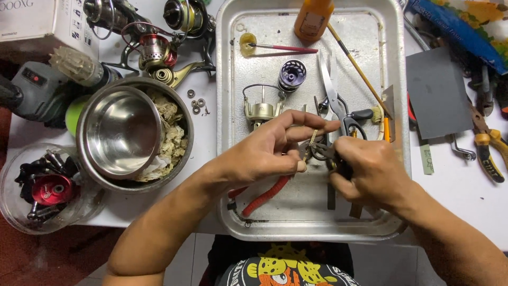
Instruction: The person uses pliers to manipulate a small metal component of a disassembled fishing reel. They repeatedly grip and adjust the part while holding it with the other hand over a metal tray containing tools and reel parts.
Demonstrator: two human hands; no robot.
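Note:
Both hands work over a metal tray (233, 106). My left hand (270, 151) pinches a small metal reel part (313, 139) between thumb and fingers. My right hand (370, 172) grips a dark tool (324, 152) whose tip meets that part; its handle is hidden in my fist. A gold reel body (260, 111) with a wire bail lies just beyond my left hand. A purple spool (292, 74) sits further back. Red-handled pliers (264, 196) lie under my left wrist.
Scissors (333, 98), brushes (283, 48) and an orange bottle (313, 18) lie in the tray. Nested steel bowls (121, 132) with crumpled paper stand left, by a clear tub of parts (45, 188) and fishing reels (159, 50). Yellow-handled pliers (489, 151) and grey sandpaper (436, 95) lie right.

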